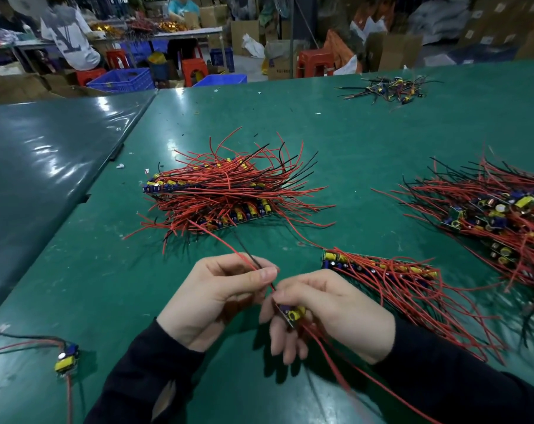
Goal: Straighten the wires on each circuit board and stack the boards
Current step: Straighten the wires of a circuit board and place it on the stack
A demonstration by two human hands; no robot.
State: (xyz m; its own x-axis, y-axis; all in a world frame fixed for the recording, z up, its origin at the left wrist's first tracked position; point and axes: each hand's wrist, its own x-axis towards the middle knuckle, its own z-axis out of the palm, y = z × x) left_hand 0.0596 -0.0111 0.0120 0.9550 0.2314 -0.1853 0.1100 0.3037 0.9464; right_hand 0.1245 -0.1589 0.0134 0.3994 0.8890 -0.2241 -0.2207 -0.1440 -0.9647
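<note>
My right hand grips a small circuit board with yellow and blue parts, low over the green table. My left hand pinches that board's red and black wires, which run up and away to the left. More red wires trail from the board toward me. A row of boards with red wires lies just right of my hands. A large pile of boards and wires lies ahead. Another heap of boards sits at the right.
A single board with wires lies near the front left edge. A small tangle of dark wires sits at the far right of the green table. Beyond the table are blue crates, red stools, boxes and seated people.
</note>
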